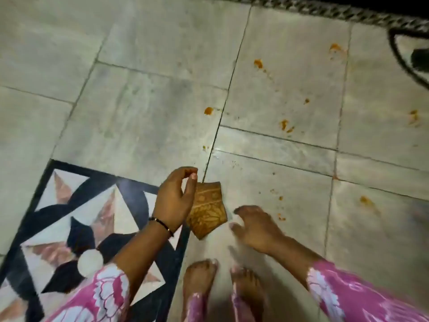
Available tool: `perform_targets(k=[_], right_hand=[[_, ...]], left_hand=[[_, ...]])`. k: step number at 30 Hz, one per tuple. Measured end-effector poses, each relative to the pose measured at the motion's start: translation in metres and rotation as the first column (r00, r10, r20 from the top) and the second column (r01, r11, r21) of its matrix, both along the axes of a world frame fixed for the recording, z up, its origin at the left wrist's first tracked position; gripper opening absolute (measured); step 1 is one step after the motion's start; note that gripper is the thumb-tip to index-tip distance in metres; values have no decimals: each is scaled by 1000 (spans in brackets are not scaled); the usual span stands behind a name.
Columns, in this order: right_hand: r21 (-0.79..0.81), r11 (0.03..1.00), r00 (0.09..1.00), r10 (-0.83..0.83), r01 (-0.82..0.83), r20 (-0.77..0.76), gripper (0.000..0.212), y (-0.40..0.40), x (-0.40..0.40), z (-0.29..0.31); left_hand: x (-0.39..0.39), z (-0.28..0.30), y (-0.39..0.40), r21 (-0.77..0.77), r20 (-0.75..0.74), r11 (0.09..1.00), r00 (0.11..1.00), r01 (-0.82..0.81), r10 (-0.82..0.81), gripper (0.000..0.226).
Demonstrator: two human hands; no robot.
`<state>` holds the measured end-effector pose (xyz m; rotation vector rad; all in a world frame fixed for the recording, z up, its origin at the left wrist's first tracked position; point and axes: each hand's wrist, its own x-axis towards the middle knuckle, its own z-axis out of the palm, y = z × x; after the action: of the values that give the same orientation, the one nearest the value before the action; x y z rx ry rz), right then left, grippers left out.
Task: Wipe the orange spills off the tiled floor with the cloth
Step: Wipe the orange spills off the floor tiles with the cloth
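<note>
Cloth (207, 211), brown patterned, gripped by left hand (174, 201); right hand (255, 227) relaxed, holding nothing; orange spills (284, 124) on tiled floor (148, 112).

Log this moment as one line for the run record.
stage: wiping not begun | left hand: holds folded cloth above floor | right hand: open, beside cloth | orange spills: still on tiles

You will find no legible text, label, brand, number or sign anywhere in this view. The cloth (207, 211) carries only a printed leaf-and-border pattern (no lettering), and the floor inlay (76, 219) shows geometric shapes only.
</note>
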<state>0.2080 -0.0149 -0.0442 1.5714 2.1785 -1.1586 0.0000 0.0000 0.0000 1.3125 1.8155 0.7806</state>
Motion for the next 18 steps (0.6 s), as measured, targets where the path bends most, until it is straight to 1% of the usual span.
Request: perform_targets(k=[1, 3, 4, 6, 7, 8, 9, 10, 11, 13, 15, 17, 18], right_hand=[[9, 993, 993, 121, -121, -15, 50, -7, -17, -33], [49, 981, 979, 189, -186, -75, 57, -16, -51, -97], [93, 965, 966, 252, -246, -59, 66, -20, -68, -128], [256, 878, 915, 393, -404, 93, 88, -20, -86, -184], [325, 823, 884, 437, -467, 163, 95, -19, -87, -201], [373, 782, 866, 463, -499, 189, 99, -15, -85, -215], [423, 749, 857, 486, -510, 173, 100, -14, -81, -225], [439, 736, 849, 508, -515, 144, 97, -13, -79, -231], [458, 718, 836, 536, -525, 117, 94, -10, -75, -233], [487, 667, 799, 589, -565, 121, 88, -7, -64, -233], [502, 623, 769, 622, -600, 147, 86, -5, -44, -233], [511, 639, 794, 586, -575, 160, 84, -21, -12, -233], [482, 686, 826, 539, -544, 165, 82, -39, 11, -234]], left_hand=[[-1, -27, 4, 30, -30, 1000, 1000, 0, 0, 36], [-3, -85, 19, 54, -111, 997, 993, 52, -46, 38], [-4, -112, 28, 52, -135, 995, 988, 84, -76, 38], [-2, -161, 38, 67, -183, 985, 973, 158, -144, 38], [-2, -179, 40, 76, -204, 980, 965, 185, -167, 38], [0, -197, 45, 96, -222, 972, 957, 213, -188, 37], [0, -211, 49, 106, -225, 968, 953, 228, -200, 37], [0, -218, 54, 110, -228, 956, 943, 273, -243, 38], [1, -224, 56, 113, -239, 929, 917, 353, -319, 40], [4, -229, 54, 142, -297, 838, 830, 527, -472, 47], [13, -233, 53, 135, -362, 755, 741, 641, -565, 53], [27, -238, 47, 112, -368, 727, 708, 678, -603, 60], [39, -243, 41, 114, -351, 713, 699, 692, -623, 63]])
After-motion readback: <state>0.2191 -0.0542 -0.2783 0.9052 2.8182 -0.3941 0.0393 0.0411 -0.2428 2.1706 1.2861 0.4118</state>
